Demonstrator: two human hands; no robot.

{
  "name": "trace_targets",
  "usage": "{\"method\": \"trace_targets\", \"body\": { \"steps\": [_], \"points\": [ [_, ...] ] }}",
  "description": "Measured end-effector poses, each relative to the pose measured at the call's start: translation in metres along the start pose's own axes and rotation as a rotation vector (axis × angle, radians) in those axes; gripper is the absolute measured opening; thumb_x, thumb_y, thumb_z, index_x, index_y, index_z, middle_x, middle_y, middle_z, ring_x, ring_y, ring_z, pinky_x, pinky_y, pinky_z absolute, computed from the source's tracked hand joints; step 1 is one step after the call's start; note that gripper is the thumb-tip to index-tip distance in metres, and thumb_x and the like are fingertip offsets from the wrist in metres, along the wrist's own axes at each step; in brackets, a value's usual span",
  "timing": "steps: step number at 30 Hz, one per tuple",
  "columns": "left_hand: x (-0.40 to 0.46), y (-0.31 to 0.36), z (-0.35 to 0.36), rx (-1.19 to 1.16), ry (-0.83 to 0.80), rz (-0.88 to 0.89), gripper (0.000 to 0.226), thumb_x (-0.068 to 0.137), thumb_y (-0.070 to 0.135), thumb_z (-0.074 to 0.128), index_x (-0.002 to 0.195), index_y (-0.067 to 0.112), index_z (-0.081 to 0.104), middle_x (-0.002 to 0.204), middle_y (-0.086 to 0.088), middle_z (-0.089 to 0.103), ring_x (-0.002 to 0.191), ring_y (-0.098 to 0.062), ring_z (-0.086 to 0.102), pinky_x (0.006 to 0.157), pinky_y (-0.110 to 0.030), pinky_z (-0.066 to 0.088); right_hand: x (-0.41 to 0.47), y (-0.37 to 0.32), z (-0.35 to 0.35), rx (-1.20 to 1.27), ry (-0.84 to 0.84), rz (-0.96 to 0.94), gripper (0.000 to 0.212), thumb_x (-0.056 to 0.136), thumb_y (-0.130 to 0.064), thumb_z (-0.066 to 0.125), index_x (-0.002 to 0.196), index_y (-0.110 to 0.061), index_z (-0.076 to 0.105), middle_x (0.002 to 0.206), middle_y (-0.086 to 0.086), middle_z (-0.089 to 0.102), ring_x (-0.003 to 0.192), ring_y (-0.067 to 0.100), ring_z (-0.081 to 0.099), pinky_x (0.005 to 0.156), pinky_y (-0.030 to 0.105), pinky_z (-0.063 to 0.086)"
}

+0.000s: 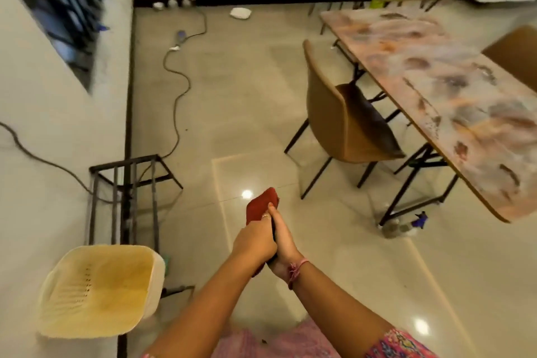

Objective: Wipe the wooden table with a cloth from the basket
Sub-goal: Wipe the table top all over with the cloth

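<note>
A red cloth [261,206] is gripped between the closed fingers of the left hand [254,244] and right hand [283,241], above the floor [247,96], left of the table [453,102].

The cloth [261,206] looked like a soft, matt red fabric. The basket [98,291] appeared to be cream plastic with a perforated wall, dull rather than shiny. The table [453,102] had a smooth top with a mottled pink, orange and grey pattern, a thin wood-coloured edge and thin black metal legs. The chair [343,122] had a smooth tan shell on black metal legs. The floor [247,102] was pale glossy tile, showing bright reflections of lights
</note>
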State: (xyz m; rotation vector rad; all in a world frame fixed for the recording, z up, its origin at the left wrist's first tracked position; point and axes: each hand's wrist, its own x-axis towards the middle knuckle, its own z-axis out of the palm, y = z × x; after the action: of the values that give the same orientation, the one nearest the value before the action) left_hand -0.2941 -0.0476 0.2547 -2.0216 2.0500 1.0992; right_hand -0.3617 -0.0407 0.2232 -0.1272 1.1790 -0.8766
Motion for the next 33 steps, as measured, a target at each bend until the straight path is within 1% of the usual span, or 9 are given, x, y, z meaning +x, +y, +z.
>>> {"method": "trace_targets", "body": {
  "steps": [4,7,12,15,17,22,25,29,33],
  "points": [
    [-0.007,0.063,0.027,0.227,0.017,0.156,0.063,0.093,0.012,0.041,0.15,0.019,0.015,0.131,-0.01,0.054,0.114,-0.03,0.057,0.091,-0.04,0.048,-0.022,-0.03,-0.051,0.245,0.035,-0.104,0.032,0.092,-0.043,0.052,0.103,-0.019,0.07,0.101,0.003,0.072,0.099,0.02,0.065,0.1,0.035,0.045],
    [-0.012,0.107,0.055,0.289,-0.005,0.247,0.06,0.094,0.013,0.038,0.15,0.019,0.017,0.144,-0.01,0.042,0.122,-0.03,0.052,0.097,-0.041,0.046,-0.037,-0.05,-0.099,0.312,0.09,-0.175,0.026,0.087,-0.036,0.055,0.078,-0.016,0.069,0.076,0.004,0.066,0.071,0.019,0.061,0.078,0.033,0.047],
    [-0.026,0.192,0.092,0.194,-0.169,0.379,0.066,0.091,0.017,0.043,0.151,0.02,0.014,0.159,-0.007,0.015,0.139,-0.029,0.033,0.11,-0.039,0.033,-0.069,-0.09,-0.194,0.409,0.164,-0.273,0.026,0.088,-0.03,0.046,0.081,-0.012,0.065,0.07,0.007,0.066,0.061,0.021,0.062,0.07,0.032,0.049],
    [-0.028,0.237,0.11,-0.016,-0.259,0.478,0.066,0.087,0.019,0.055,0.148,0.016,0.029,0.156,-0.004,0.024,0.141,-0.017,0.028,0.114,-0.028,0.026,-0.09,-0.116,-0.256,0.445,0.193,-0.313,0.031,0.089,-0.03,0.043,0.085,-0.01,0.065,0.072,0.009,0.067,0.065,0.024,0.063,0.072,0.033,0.05],
    [-0.028,0.262,0.121,-0.193,-0.3,0.489,0.06,0.085,0.018,0.062,0.141,0.016,0.042,0.147,-0.003,0.04,0.134,-0.015,0.04,0.109,-0.026,0.034,-0.106,-0.133,-0.291,0.431,0.219,-0.32,0.035,0.089,-0.033,0.042,0.094,-0.009,0.067,0.081,0.011,0.069,0.073,0.026,0.064,0.073,0.034,0.05],
    [-0.023,0.317,0.148,-0.538,-0.366,0.391,0.034,0.089,0.015,0.063,0.123,0.018,0.059,0.118,0.005,0.062,0.105,-0.008,0.059,0.074,-0.005,0.046,-0.133,-0.172,-0.374,0.468,0.362,-0.387,0.045,0.087,-0.036,0.046,0.119,-0.008,0.061,0.113,0.017,0.066,0.101,0.034,0.061,0.092,0.044,0.047],
    [-0.011,0.342,0.157,-0.576,-0.386,0.344,0.028,0.09,0.014,0.06,0.118,0.019,0.06,0.116,0.006,0.063,0.106,-0.009,0.059,0.081,-0.011,0.045,-0.141,-0.194,-0.417,0.517,0.45,-0.459,0.043,0.088,-0.034,0.048,0.123,-0.012,0.058,0.119,0.017,0.065,0.115,0.035,0.058,0.104,0.049,0.041],
    [0.018,0.366,0.164,-0.648,-0.391,0.21,0.023,0.089,0.013,0.059,0.108,0.024,0.064,0.111,0.007,0.067,0.106,-0.012,0.062,0.097,-0.032,0.045,-0.145,-0.227,-0.455,0.58,0.496,-0.508,0.023,0.092,-0.031,0.044,0.101,-0.018,0.061,0.099,0.009,0.069,0.091,0.028,0.063,0.086,0.042,0.049],
    [0.063,0.401,0.17,-0.738,-0.409,0.098,0.02,0.091,0.014,0.057,0.11,0.018,0.063,0.111,0.002,0.068,0.107,-0.018,0.063,0.101,-0.038,0.045,-0.133,-0.26,-0.482,0.634,0.501,-0.538,0.024,0.094,-0.03,0.04,0.095,-0.017,0.06,0.08,0.006,0.073,0.079,0.025,0.063,0.073,0.036,0.05]
  ]
}}
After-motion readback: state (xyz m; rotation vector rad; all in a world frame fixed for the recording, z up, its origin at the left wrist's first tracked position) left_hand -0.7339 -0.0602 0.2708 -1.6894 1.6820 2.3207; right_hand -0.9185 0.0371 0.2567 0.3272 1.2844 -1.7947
